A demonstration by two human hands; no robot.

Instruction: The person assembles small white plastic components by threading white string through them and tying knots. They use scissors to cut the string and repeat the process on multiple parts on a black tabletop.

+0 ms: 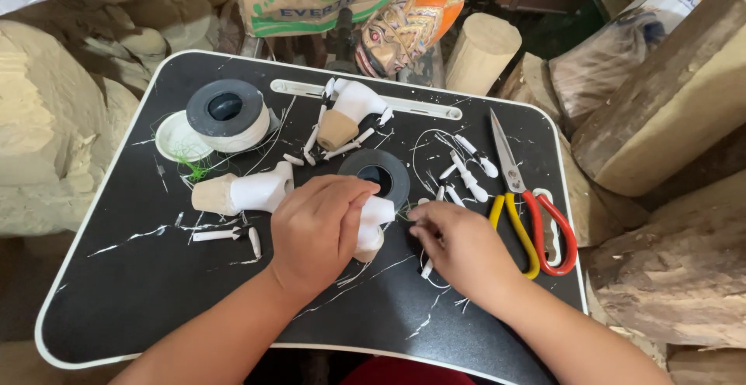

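Both hands work close: left hand [317, 229] clamps the white piece [371, 226], right hand [458, 245] pinches thread; scissors [528, 206] at three o'clock could snag.

Both forearms angle in from below. Left hand [317, 229] lies knuckles-up, fingers curled down in a closed grip. Right hand [460, 247] sits just beside it, fingertips pinched together, pointing left.

Tray [116, 292]: left hand [315, 233] at centre over a carved piece [373, 226]; right hand [458, 245] just right of it. Scissors [521, 198] at right edge. Tape roll [377, 175] behind hands. Second carved piece [245, 192] left; larger roll [227, 113] and lid [175, 138] far left; third piece [350, 113] far centre.
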